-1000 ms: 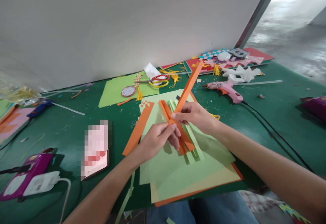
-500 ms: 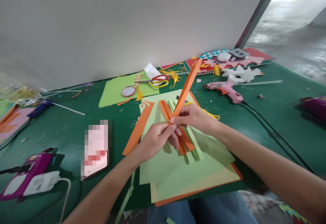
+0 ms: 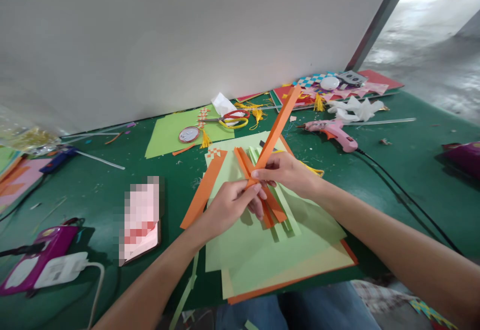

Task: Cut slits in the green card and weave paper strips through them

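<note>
A long orange paper strip (image 3: 279, 125) slants up and away to the right, pinched between both hands. My left hand (image 3: 237, 199) grips its lower end with thumb and fingers. Just above, my right hand (image 3: 284, 171) is closed on the same strip, its thumb tip near the left thumb. Beneath them lie folded orange strips (image 3: 277, 210) and folded light green strips (image 3: 288, 215). These rest on a stack of pale green paper sheets (image 3: 240, 250). Left of the stack is a wider orange paper piece (image 3: 204, 190). The strip's pinched part is hidden by fingers.
Scissors (image 3: 234, 118) and a round tin (image 3: 189, 134) lie on green paper at the back. A pink glue gun (image 3: 333, 132) with a trailing cord is to the right. A phone (image 3: 140, 220) and a purple power strip (image 3: 43, 260) lie left, on the green table (image 3: 378, 170).
The raised orange strip has tilted slightly to the right at its top. Both hands stay nearly in place, still pinching it.
</note>
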{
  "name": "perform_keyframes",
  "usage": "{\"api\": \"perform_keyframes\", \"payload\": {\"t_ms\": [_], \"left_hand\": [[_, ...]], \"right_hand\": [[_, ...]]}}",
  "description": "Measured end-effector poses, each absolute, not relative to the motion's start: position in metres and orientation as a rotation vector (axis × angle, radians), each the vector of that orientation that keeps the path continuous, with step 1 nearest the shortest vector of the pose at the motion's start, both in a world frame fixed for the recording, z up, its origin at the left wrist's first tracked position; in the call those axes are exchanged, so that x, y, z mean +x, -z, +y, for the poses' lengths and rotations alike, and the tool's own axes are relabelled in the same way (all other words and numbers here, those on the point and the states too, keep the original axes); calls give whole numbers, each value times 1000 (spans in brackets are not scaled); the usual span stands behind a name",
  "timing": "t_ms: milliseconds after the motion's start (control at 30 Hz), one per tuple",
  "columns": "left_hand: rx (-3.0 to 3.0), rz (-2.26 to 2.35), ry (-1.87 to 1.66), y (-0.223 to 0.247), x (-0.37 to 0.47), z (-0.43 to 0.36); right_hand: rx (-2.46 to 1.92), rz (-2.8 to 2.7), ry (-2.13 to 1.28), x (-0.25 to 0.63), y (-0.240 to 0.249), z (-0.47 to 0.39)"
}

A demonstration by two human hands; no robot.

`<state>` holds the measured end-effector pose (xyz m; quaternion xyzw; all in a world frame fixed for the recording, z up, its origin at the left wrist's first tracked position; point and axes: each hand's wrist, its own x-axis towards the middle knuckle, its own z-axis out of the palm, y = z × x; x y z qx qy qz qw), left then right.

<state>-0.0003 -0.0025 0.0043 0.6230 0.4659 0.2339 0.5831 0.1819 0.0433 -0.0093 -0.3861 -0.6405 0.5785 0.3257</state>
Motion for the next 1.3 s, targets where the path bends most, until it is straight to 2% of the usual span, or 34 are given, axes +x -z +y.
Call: {"api": "perform_keyframes", "payload": {"t_ms": [1300], "left_hand": [[1475, 1086, -529, -2, -6, -4]], "right_hand": [[-995, -1619, -1484, 182, 10, 44]]}}
